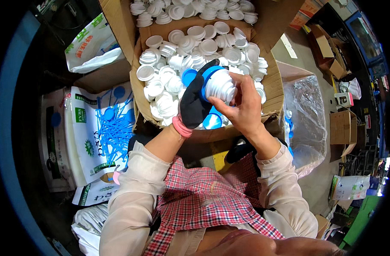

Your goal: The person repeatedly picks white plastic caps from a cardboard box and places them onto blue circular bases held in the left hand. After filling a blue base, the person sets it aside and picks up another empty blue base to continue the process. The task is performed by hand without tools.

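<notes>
My left hand (194, 101), in a black glove with a pink band at the wrist, is closed round a blue round cap (208, 79). A white ribbed plastic piece (219, 86) sits against the cap's face. My bare right hand (248, 109) grips this white piece between thumb and fingers. Both hands meet above an open cardboard box (277, 100) heaped with similar white ribbed pieces (165, 79). Close by my left hand show another blue cap (188, 77) and, below, a blue round part (213, 120). The glove hides part of the held cap.
At left, blue thin-stemmed parts with round heads (114, 132) lie on a printed white bag (86, 145). A clear plastic-lined container (308, 115) with blue parts stands at right. Cardboard boxes (342, 130) and a green object (363, 222) are farther right.
</notes>
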Available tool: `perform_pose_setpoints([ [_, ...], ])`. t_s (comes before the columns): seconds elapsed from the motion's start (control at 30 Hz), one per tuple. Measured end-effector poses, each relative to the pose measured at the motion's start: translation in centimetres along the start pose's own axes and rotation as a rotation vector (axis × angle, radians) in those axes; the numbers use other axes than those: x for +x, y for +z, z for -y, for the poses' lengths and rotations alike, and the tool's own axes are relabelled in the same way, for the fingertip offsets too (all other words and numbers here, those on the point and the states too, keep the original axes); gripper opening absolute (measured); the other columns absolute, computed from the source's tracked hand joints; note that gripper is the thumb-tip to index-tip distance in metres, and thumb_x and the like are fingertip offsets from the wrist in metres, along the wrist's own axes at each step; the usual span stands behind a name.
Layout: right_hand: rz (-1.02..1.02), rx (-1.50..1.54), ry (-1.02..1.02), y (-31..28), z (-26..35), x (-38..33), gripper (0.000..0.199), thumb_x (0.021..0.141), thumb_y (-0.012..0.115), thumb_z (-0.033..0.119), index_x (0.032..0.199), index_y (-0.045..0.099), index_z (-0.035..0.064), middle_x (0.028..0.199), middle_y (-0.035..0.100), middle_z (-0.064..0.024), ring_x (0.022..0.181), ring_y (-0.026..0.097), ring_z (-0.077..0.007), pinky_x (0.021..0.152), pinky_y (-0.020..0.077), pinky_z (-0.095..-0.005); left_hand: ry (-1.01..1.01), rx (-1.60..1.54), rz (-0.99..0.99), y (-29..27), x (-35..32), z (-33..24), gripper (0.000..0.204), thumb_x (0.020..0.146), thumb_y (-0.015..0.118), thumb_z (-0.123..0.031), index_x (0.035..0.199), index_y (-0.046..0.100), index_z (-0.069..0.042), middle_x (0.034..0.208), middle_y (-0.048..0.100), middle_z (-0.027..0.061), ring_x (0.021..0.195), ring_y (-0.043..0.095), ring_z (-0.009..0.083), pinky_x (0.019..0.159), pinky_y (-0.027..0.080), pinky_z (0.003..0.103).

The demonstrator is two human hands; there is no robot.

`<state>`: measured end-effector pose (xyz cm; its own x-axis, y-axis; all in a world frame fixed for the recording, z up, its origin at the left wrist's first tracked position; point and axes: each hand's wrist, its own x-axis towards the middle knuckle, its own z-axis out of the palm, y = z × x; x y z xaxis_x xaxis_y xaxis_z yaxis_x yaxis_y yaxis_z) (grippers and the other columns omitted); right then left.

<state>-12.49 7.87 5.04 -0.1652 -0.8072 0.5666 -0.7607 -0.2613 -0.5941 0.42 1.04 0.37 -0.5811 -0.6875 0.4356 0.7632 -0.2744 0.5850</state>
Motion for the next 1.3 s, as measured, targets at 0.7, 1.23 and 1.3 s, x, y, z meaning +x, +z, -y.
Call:
perform_pose_setpoints([
  [0.7,0.083,0.524,0.33,-0.6,-1.6,0.9,0.042,0.09,0.063,0.031,0.116,0.057,-0.0015,0.095,0.06,-0.0072,0.091,0.057,-0.016,0.078,0.0468,-0.0287,-0.183,0.062,-0.169,0.0,0.3,-0.4,0.064,0.082,0.067,-0.008,0.14,0.041,-0.003,0.133,0.05,0.0102,0.121,0.05,0.0209,0.103,0.039,0.033],
  [1.23,-0.193,0.531,0.576,2.4,-7.0,0.9,0.064,0.101,0.035,0.051,0.078,0.063,-0.0022,0.071,0.058,-0.0051,0.07,0.051,-0.0137,0.072,0.0418,-0.0286,-0.132,1.288,-0.303,0.4,-1.9,3.5,0.056,0.084,0.063,-0.011,0.133,0.041,0.006,0.123,0.053,0.0287,0.113,0.052,0.0442,0.097,0.042,0.044],
  [1.3,-0.161,0.786,0.68,2.3,-5.8,1.4,0.061,0.101,0.036,0.051,0.09,0.063,-0.0024,0.083,0.061,-0.0084,0.078,0.057,-0.0157,0.078,0.0445,-0.0287,-0.155,1.198,-0.366,-0.4,-1.6,3.5,0.052,0.087,0.063,-0.014,0.131,0.043,0.006,0.116,0.059,0.0244,0.11,0.057,0.038,0.094,0.045,0.039],
])
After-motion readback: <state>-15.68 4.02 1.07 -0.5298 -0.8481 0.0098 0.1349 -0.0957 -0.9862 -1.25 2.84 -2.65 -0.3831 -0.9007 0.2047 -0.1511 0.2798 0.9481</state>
